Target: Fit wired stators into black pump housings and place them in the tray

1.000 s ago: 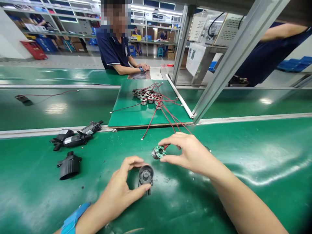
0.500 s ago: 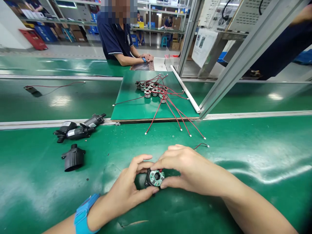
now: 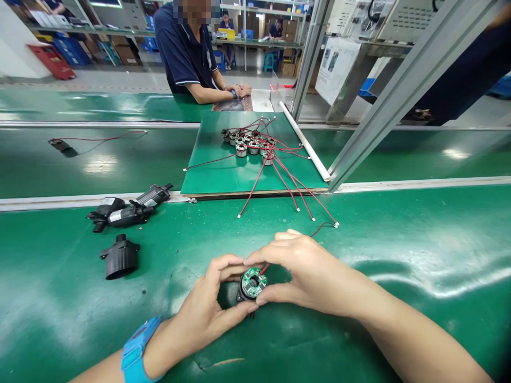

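In front of me, a round motor part with a green ring-shaped circuit board [image 3: 248, 288] sits at the mouth of a black plastic housing [image 3: 241, 296], board facing up. My left hand [image 3: 209, 298] is closed round the housing from the left, thumb at the near side. With thumb and fingers, my right hand [image 3: 297, 274] grips the motor part's rim from the right. A red lead [image 3: 265, 268] leaves the board beneath my right fingers, and its white plug [image 3: 336, 225] lies beyond that hand. How deep the part sits in the housing is hidden.
Several wired motor parts [image 3: 253, 144] are heaped on a green board [image 3: 211, 178] ahead. Black pump bodies [image 3: 130, 215] and a black housing [image 3: 121, 259] lie left. Another motor [image 3: 60, 145] rests on the far belt. A metal post [image 3: 399, 96] slants at right; a co-worker [image 3: 186, 58] sits opposite.
The motor part has turned and now sits more level in the housing, its red lead showing more. Both hands keep their grip. The motor on the far belt has shifted right.
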Available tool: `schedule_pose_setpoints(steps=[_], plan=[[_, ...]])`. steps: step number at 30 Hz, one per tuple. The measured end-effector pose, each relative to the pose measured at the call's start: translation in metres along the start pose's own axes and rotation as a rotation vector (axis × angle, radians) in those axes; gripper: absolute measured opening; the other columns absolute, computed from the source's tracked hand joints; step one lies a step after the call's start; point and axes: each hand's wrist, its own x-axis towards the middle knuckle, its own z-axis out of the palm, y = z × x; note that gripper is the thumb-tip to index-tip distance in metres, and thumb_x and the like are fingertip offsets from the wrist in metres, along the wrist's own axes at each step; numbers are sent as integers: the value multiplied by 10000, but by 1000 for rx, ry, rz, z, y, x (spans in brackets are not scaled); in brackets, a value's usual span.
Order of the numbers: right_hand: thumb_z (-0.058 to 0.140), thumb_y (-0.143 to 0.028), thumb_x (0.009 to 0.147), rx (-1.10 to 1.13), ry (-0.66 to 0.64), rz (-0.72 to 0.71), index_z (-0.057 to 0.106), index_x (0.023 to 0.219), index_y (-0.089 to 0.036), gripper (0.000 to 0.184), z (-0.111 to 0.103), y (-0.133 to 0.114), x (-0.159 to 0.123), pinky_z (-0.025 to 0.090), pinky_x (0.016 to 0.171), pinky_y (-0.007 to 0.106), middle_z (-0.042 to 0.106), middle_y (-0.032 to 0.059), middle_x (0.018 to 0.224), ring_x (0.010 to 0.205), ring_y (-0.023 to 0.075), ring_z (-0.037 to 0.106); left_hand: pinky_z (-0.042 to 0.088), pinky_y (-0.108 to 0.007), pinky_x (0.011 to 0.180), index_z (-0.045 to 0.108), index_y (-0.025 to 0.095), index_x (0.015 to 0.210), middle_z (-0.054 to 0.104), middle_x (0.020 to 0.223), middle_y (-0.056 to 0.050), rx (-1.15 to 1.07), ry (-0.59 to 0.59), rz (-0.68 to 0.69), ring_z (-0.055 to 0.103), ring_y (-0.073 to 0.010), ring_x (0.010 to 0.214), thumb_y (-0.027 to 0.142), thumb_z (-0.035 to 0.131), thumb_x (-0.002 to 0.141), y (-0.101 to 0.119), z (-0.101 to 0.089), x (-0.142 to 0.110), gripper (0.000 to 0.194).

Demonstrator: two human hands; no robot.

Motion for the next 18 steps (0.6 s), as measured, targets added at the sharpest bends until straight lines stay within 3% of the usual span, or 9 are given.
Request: schedule_pose_setpoints(steps=[4, 9, 13, 18], plan=[[784, -581, 785, -52, -14, 23, 664, 1188, -241, 540, 5, -3, 0, 411, 834, 315, 716, 11, 976, 937, 182, 633, 605, -322, 919, 299, 324, 1355, 719, 1205, -54, 29, 27, 29, 720, -224, 1121, 328, 720, 895, 0, 0, -1, 623], [746, -552, 838, -78, -53, 27, 655, 1171, -240, 465, -1, -8, -1, 415, 857, 314, 683, 21, 1007, 967, 189, 610, 600, -298, 897, 371, 322, 1326, 701, 1184, -45, 57, 53, 140, 722, -199, 1073, 275, 704, 907, -2, -1, -1, 538], [713, -525, 880, -152, -105, 16, 684, 1164, -278, 377, 3, -8, -3, 428, 821, 309, 664, 10, 949, 900, 178, 615, 578, -260, 890, 544, 322, 1233, 621, 1313, -45, 180, -67, 232, 693, -162, 1068, 187, 609, 956, 4, -7, 1, 316], [759, -453, 867, -274, -99, 0, 684, 1157, -307, 333, 20, -6, -4, 443, 696, 314, 679, -8, 865, 788, 184, 646, 562, -271, 947, 698, 268, 1129, 611, 1306, -78, 319, -149, 237, 667, -192, 1117, 278, 570, 977, 15, -13, 2, 199]])
